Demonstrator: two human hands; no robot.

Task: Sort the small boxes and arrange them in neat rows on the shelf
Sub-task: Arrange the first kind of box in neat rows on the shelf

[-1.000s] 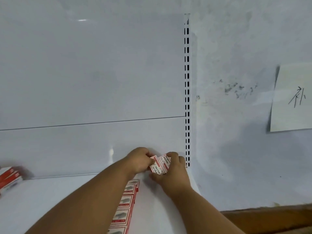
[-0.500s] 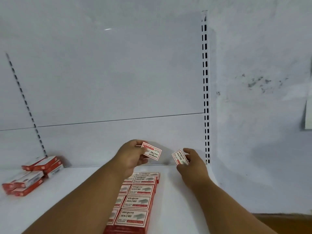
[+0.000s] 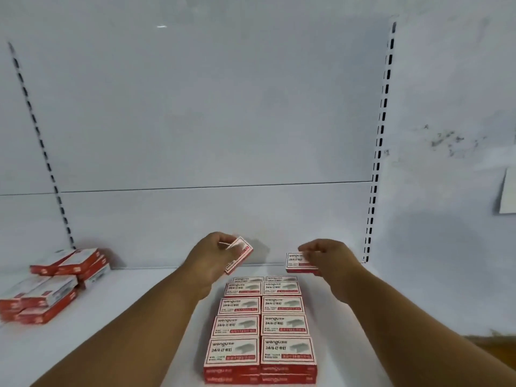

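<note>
Two rows of red-and-white staple boxes [image 3: 262, 328] lie stacked flat on the white shelf [image 3: 134, 331], running from the front edge toward the back panel. My left hand [image 3: 213, 256] holds one small box [image 3: 239, 256] tilted in the air above the far end of the left row. My right hand [image 3: 328, 258] pinches a second small box [image 3: 297, 262], held level just beyond the far end of the right row, near the back panel.
A loose, untidy pile of the same boxes [image 3: 55, 286] sits at the shelf's left end. Slotted uprights [image 3: 377, 163] bound the back panel. A paper note [image 3: 508, 191] hangs on the wall at right. A brown surface [image 3: 497, 347] shows at lower right.
The two boxes, held together against the back corner a second ago, are now apart, one in each hand. The view has swung left and down, showing more of the rows and the pile.
</note>
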